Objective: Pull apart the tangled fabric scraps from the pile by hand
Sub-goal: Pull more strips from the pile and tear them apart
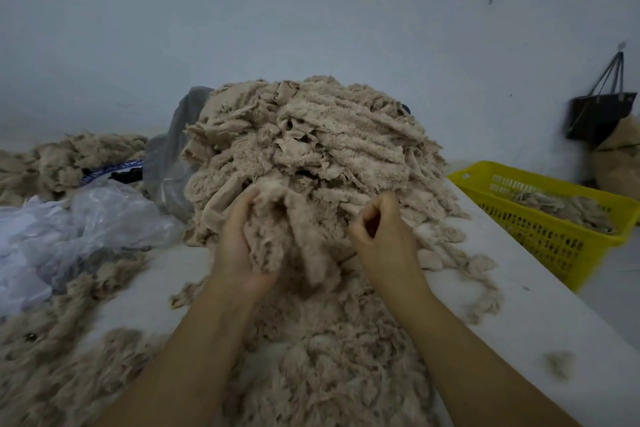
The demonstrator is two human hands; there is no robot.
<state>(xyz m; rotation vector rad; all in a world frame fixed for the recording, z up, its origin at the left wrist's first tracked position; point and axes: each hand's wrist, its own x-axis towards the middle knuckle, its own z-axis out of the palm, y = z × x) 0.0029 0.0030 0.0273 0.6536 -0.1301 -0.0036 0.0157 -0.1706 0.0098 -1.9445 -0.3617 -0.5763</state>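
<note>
A tall pile of beige fabric scraps (311, 135) stands in the middle of the white table (540, 315). At its front foot my left hand (235, 243) grips a fluffy clump of scraps (273, 236), fingers curled round it. My right hand (381, 236) is beside it on the right, fingers curled, and pinches a thin strip (349, 208) that runs from the pile. Loose pulled-apart fluff (332, 357) lies between my forearms below both hands.
A yellow plastic basket (540, 229) with some scraps sits at the table's right edge. Clear plastic bags (86, 218) lie on the left, with more fluff (62, 159) behind and in front of them. A dark bag (599, 114) hangs on the wall at right.
</note>
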